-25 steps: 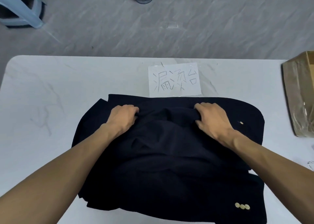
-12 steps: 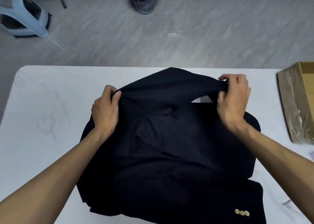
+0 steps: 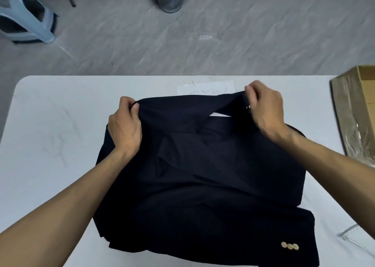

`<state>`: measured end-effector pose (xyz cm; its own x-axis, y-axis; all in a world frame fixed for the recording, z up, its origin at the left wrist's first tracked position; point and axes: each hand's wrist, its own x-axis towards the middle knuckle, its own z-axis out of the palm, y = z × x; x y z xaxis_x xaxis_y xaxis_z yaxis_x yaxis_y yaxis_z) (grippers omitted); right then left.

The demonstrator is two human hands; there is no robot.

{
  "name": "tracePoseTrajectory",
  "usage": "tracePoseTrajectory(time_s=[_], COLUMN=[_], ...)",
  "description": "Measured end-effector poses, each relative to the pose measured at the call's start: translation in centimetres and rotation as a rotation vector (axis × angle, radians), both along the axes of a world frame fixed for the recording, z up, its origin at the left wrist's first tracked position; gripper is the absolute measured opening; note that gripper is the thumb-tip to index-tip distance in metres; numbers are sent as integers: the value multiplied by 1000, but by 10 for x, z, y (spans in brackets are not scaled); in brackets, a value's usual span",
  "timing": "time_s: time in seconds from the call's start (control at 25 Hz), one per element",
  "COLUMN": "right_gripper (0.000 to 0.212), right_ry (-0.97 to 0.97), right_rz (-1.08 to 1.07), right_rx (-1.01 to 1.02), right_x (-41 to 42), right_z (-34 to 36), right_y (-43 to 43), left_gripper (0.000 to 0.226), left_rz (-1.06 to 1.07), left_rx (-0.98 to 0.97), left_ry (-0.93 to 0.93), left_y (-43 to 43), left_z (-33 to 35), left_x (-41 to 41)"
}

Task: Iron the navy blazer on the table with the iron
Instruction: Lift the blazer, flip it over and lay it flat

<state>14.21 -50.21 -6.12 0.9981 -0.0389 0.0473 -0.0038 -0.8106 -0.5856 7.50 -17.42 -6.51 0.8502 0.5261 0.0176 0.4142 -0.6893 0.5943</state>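
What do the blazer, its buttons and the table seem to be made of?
The blazer looks like matte navy woven cloth: it drapes and creases. The buttons: shiny gold, metal or metal-look plastic. The table: smooth white top, faint grey veins; stone or laminate, unclear.

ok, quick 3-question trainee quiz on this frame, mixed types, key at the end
1. True or false: the left hand and right hand both grip the navy blazer.
2. The three gold buttons sit at the blazer's: A) near right corner, B) far left corner, C) centre.
3. Fill in: a brown ___ sits at the right end of the table.

Key: 1 true; 2 A; 3 cardboard box.
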Motion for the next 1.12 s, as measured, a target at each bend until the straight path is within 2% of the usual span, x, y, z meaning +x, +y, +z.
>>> tracePoseTrajectory(time_s=[0.04,0.08,0.12,0.16,0.24,0.28,0.32,0.36,0.44,0.48,0.6,0.64,0.72,0.76,0.8,0.88,0.96,1.04,1.12], right_gripper=[31,34,42,57,80,86,92,97,102,99,69,53,28,26,28,29,15,16,21], right_ry=[49,157,326,473,553,514,475,466,495,528,531,479,344,327,374,658,919,940,742], right_rz=[185,368,523,614,604,565,544,555,636,681,700,606,206,33,-17,105,246,245,162], right_rx=[-71,-168,-270,-341,-353,-352,-362,-381,-440,-492,-580,-515,-288,-189,-116,75,206,186,-46], right_x=[-19,-45,-73,-98,-130,-136,-140,-145,-155,-162,-172,-168,-145,-132,-120,-104,-92,-66,-32], right_z=[-5,-17,-29,-41,-57,-62,-65,-66,-63,-62,-56,-50,-29,-13,3,35,68,83,71], right_y=[-4,-10,-19,-30,-54,-66,-76,-85,-93,-95,-94,-93,-91,-88,-88,-92,-102,-118,-133], left_gripper=[8,20,38,56,74,73,69,63,51,45,22,17,18,18,17,21,28,25,13], left_rz=[-8,-84,-257,-534,-1189,-1446,-1601,-1645,-1597,-1560,-1421,-1341,-1143,-1049,-977,-903,-879,-837,-746], left_rx=[47,162,297,397,530,616,720,825,982,970,702,617,486,438,405,354,321,316,327], left_ry=[70,131,153,140,170,284,425,560,666,643,450,379,276,225,171,117,105,62,37], left_y=[2,2,-2,-11,-45,-66,-84,-101,-126,-131,-118,-109,-94,-88,-85,-80,-78,-84,-100], left_z=[0,1,2,2,-2,-6,-13,-19,-20,-17,-1,4,15,21,27,42,53,57,50], left_x=[1,2,3,4,3,2,4,8,25,32,42,39,28,22,15,1,-5,9,36])
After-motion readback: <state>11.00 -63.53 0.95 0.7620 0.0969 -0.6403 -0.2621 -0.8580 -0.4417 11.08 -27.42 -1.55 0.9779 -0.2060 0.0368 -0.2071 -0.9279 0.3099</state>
